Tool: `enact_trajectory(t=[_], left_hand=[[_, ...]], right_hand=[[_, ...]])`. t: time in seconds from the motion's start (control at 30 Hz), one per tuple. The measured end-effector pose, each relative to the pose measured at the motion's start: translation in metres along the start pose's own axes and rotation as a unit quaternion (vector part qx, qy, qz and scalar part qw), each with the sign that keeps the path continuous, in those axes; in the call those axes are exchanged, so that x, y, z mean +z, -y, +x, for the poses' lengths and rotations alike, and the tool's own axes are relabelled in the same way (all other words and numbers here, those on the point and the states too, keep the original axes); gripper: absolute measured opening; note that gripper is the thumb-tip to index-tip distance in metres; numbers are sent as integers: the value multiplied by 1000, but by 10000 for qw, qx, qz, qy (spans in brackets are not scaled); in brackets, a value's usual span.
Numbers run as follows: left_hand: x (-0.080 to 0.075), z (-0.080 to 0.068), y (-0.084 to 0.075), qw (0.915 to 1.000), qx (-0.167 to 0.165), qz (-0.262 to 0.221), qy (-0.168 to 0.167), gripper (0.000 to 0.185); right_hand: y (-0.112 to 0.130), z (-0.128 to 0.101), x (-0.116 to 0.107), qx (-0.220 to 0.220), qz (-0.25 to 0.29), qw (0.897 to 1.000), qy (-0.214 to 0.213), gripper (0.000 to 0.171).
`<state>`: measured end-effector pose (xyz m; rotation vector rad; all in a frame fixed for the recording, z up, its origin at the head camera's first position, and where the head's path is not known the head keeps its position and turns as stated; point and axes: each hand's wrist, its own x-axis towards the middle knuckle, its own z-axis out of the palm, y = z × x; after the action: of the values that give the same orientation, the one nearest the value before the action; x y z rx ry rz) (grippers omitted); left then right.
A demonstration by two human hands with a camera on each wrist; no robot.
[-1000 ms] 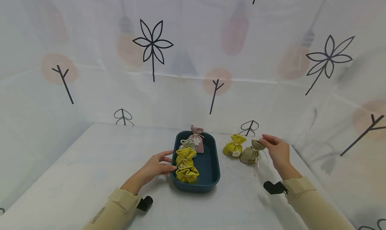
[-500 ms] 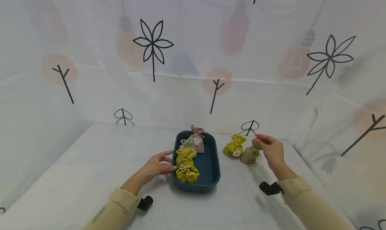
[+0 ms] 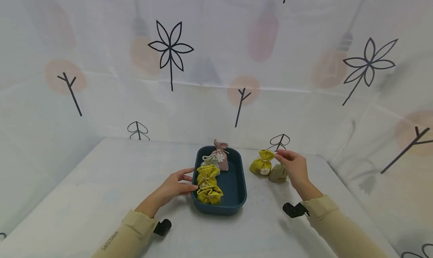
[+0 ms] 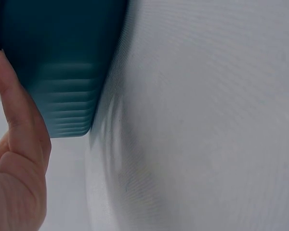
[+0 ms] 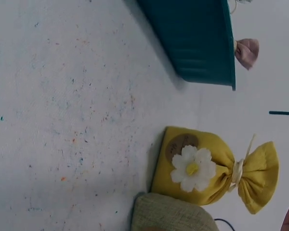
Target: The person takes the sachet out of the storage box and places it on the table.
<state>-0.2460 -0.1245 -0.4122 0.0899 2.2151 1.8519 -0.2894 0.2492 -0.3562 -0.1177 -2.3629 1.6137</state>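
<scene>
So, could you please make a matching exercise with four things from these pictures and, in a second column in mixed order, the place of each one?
Things:
1. pink pouch
2. tan pouch
3. left hand
4. yellow pouch with a white flower

Places:
A. against the outer left wall of the teal tray
B. on the table, between the tray and the tan pouch
C. standing at the far end inside the tray
D. on the table under the right hand

Pairs: 1-C, 2-D, 3-A, 4-B
</scene>
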Motion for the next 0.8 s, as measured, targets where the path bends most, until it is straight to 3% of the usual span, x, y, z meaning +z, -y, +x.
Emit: enact_trajectory(t=[0.8], left_hand=[[-1,4,6,9998,152,-93,73,74]], right_hand=[[12,0,45,-5,79,9996,287,36]])
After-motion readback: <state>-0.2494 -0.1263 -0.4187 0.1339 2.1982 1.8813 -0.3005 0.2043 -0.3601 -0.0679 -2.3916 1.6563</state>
